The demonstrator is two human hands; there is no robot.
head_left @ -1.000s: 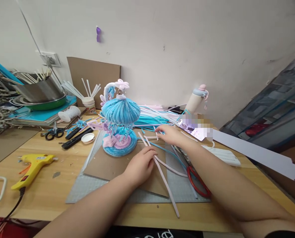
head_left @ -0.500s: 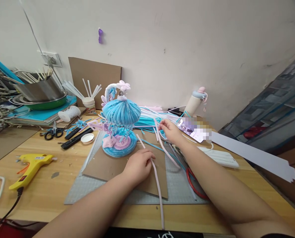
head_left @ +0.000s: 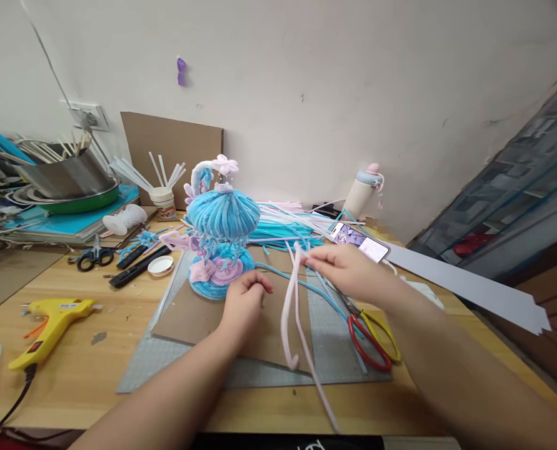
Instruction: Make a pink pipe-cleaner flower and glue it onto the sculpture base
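Note:
My right hand (head_left: 339,265) is closed in a pinch on a pale pink pipe cleaner (head_left: 287,306), which hangs bent, its lower end hooked. A longer pale pink strand beside it trails over the table's front edge. My left hand (head_left: 247,300), fingers curled with nothing visible in them, rests over the cardboard sheet (head_left: 189,315) by the craft's base. The craft (head_left: 224,215) is a blue fuzzy dome with hanging strands, a round blue and pink base, and a white curved stem ending in a pink flower. Scissors (head_left: 352,325) with red and yellow handles lie below my right hand.
A yellow glue gun (head_left: 55,328) lies at the left, near black-handled scissors (head_left: 95,256). Behind the craft are blue pipe cleaners (head_left: 278,231) and a paper cup (head_left: 163,203) of white sticks. A phone (head_left: 360,240) and bottle (head_left: 362,194) are at the right.
My left hand has let go of the pale pink pipe cleaner and moved left. My right hand has moved slightly right and down, drawing pink strands forward. The scissors now show more fully.

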